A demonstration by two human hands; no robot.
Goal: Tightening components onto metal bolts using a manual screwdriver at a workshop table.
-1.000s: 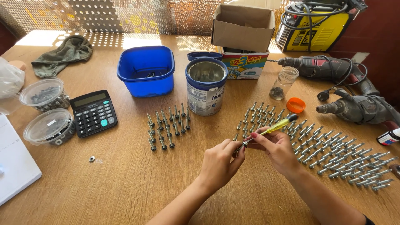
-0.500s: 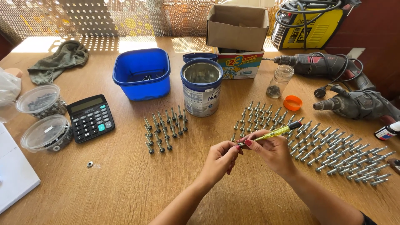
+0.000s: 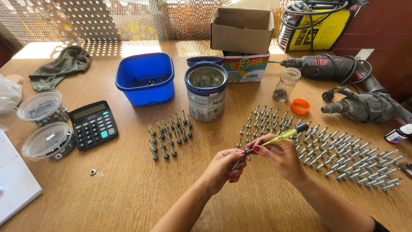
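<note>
Two hands meet above the wooden table (image 3: 128,189): my left hand (image 3: 221,169) pinches a small grey metal bolt (image 3: 238,162), its axis slanting toward the yellow-handled screwdriver (image 3: 283,136) clasped in my right hand (image 3: 279,157).

A broad wooden table (image 3: 128,197) with visible grain fills nearly the whole view. Behind the table's far edge stands a perforated metal screen (image 3: 107,19), through which sunlight falls and lays a bright dotted pattern on the wood just before it. To the table's right rises a dark red wall (image 3: 386,30).
</note>
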